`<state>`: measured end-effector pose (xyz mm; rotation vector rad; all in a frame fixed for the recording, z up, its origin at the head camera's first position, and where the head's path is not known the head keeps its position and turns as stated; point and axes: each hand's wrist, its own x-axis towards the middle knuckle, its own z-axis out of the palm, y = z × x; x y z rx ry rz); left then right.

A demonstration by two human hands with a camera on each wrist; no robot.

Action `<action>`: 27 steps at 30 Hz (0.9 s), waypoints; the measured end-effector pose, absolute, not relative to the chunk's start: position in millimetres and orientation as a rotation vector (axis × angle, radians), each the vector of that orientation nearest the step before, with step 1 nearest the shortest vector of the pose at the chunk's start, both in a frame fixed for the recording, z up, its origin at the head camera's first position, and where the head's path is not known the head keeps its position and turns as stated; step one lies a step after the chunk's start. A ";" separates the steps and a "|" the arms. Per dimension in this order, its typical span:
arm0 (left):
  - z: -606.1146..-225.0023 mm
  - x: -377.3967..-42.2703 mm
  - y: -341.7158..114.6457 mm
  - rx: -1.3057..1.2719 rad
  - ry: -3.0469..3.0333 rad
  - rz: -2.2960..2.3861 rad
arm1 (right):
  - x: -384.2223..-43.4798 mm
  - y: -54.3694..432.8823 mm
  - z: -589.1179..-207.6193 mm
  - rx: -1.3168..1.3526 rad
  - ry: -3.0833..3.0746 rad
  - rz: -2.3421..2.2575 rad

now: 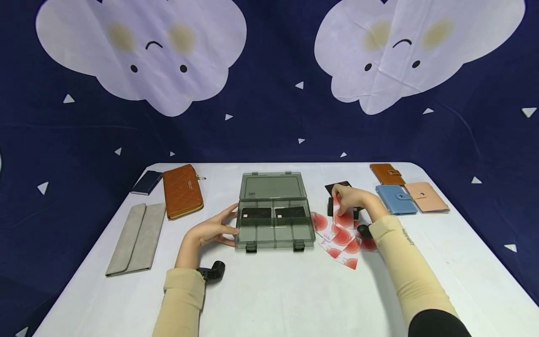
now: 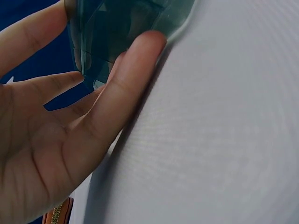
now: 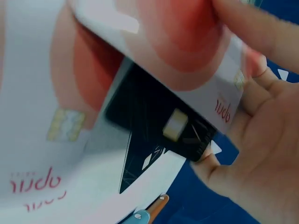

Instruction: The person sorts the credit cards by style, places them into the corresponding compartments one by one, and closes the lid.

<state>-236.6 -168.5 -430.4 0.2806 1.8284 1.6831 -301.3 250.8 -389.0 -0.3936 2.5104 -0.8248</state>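
A grey-green see-through plastic organizer box [image 1: 275, 244] stands with its hinged lid [image 1: 273, 187] raised. Black cards with chips [image 1: 256, 214] lie in its two far compartments. At the box's left side, my left hand [image 1: 212, 230] touches the wall with spread, fairly straight fingers. My right hand [image 1: 353, 197] pinches a red-and-white card [image 3: 187, 56] above the loose cards. Behind that card, in the right wrist view, a black chip card [image 3: 163, 119] reaches to the fingers. Several red-and-white cards [image 1: 342, 238] overlap on the table right of the box. Another black card [image 1: 337, 186] lies beyond the right hand.
Brown [image 1: 385, 173], blue [image 1: 396, 199] and pink [image 1: 426, 197] snap wallets lie at the back right. On the left are a quilted brown zip wallet [image 1: 182, 191], a dark booklet [image 1: 147, 182] and a grey folding pouch [image 1: 136, 238]. A navy cloth backs the white table [image 1: 269, 295].
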 end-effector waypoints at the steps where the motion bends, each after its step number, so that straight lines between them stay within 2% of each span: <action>1: -430.4 -236.8 -168.7 0.277 1.827 1.685 | -301.9 250.8 -388.5 -0.393 2.507 -0.854; 10: -428.5 -236.8 -168.9 0.278 1.812 1.695 | -307.0 252.4 -387.7 -0.399 2.900 -1.013; 15: -428.4 -236.9 -168.8 0.281 1.812 1.692 | -303.1 247.6 -385.6 -0.120 3.077 -1.255; 21: -429.5 -237.5 -169.3 0.286 1.811 1.686 | -290.2 228.2 -375.8 0.264 2.787 -1.904; 27: -429.6 -237.3 -169.2 0.286 1.807 1.691 | -272.9 204.1 -366.6 0.257 2.380 -2.177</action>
